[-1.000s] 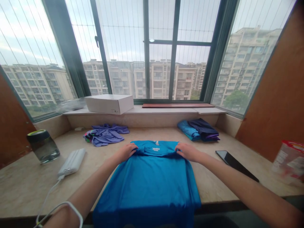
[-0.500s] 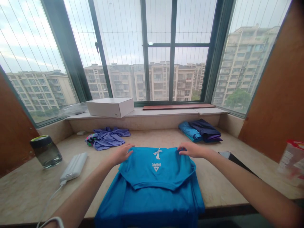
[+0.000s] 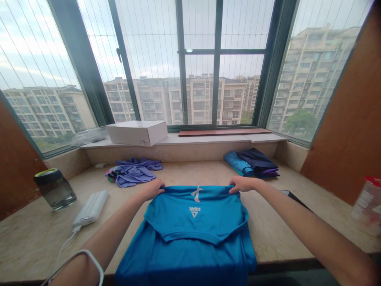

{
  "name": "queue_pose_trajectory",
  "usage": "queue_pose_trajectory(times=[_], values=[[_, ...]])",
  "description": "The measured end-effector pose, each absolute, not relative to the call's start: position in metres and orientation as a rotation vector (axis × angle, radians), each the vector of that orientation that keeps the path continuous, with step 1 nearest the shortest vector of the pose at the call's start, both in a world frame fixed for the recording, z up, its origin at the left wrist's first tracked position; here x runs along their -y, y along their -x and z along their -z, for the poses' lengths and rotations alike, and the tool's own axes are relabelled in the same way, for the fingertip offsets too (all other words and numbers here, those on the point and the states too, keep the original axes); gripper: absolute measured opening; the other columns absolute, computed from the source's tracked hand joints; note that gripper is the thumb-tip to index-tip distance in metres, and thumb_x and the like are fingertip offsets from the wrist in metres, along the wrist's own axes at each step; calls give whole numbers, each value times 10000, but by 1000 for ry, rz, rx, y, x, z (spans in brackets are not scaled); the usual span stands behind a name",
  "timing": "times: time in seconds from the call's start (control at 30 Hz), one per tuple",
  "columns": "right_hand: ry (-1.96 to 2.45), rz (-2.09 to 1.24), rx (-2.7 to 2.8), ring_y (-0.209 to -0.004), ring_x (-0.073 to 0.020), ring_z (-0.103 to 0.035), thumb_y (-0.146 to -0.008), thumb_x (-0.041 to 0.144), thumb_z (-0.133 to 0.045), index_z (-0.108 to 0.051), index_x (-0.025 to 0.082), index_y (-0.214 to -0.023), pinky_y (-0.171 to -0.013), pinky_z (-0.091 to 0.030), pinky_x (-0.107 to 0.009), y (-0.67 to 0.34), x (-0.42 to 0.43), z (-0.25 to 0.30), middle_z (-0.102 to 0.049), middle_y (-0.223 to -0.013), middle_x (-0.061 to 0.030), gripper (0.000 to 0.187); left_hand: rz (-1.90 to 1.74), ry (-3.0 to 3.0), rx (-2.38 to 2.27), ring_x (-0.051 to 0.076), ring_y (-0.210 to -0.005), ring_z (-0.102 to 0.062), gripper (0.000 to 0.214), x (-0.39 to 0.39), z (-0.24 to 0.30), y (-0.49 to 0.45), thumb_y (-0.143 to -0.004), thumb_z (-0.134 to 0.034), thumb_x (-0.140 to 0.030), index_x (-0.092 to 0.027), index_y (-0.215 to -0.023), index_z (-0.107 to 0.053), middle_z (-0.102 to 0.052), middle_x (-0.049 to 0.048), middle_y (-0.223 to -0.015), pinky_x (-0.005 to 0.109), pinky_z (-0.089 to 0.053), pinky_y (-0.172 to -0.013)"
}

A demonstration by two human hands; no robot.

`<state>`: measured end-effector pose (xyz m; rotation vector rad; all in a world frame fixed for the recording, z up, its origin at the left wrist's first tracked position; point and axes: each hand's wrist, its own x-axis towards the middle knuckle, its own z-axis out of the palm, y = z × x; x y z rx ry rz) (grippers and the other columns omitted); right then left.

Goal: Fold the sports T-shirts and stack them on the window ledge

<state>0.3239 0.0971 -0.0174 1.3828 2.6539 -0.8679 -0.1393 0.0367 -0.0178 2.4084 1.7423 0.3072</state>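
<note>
A bright blue T-shirt (image 3: 193,222) with white lettering lies on the stone counter, its upper part folded over toward me and its lower part hanging past the front edge. My left hand (image 3: 154,188) pinches the far left corner of the fold. At the far right corner, my right hand (image 3: 242,184) is closed on the same cloth. Between the hands the folded edge runs taut. A white cable loops over my left forearm.
Crumpled purple clothing (image 3: 133,172) lies back left; folded clothes (image 3: 253,162) are stacked back right. At left stand a water bottle (image 3: 56,190) and a white power bank (image 3: 91,206) with its cable. A white box (image 3: 137,133) rests on the sill; a plastic container (image 3: 367,204) is far right.
My hands have moved apart and tightened on the corners of the fold, stretching the T-shirt's far edge wider. The view has shifted slightly.
</note>
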Motion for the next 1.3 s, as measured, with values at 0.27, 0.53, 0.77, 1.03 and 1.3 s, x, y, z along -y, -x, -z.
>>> queue_pose_trajectory(times=[0.27, 0.53, 0.77, 1.03, 1.3], values=[[-1138, 2076, -2582, -997, -235, -668, -831, 593, -714, -672, 160, -1089, -893, -524, -356, -347, -76, -23, -712, -1035, -85, 506, -847, -2101, -1549, 221, -766, -651, 469, -28, -20, 153, -901, -485, -627, -181, -938, -625, -691, 43, -833, 320, -537, -672], [-1876, 1535, -3149, -637, -162, -592, -744, 680, -750, -642, 175, -965, -577, -486, -285, -349, -113, -53, -686, -780, -29, 563, -1341, -1732, -1447, 177, -646, -638, 630, -44, -95, 145, -695, -766, -677, -152, -1027, -663, -706, 13, -744, 278, -535, -585], [-1905, 476, -3333, -719, -221, -624, -843, 561, -625, -695, 165, -823, -682, -455, -323, -349, -135, -80, -704, -758, -61, 402, -1165, -2114, -1620, 237, -796, -685, 470, -68, -96, 143, -713, -724, -565, -148, -929, -745, -758, 61, -838, 315, -553, -721], [-1926, 431, -3329, -746, -228, -624, -891, 502, -552, -679, 170, -991, -696, -457, -320, -351, -102, -64, -714, -820, -61, 369, -1293, -2332, -1744, 264, -915, -679, 320, -35, -77, 131, -871, -553, -405, -170, -1029, -703, -744, 70, -969, 344, -511, -863], [-1303, 309, -3057, -974, -284, -679, -885, 215, -552, -708, 224, -1072, -900, -492, -395, -377, -15, 30, -749, -1018, -94, 243, -472, -2753, -1582, 261, -1040, -673, 334, 88, 6, 127, -882, -548, -127, -242, -1159, -696, -730, 75, -1093, 374, -506, -969]])
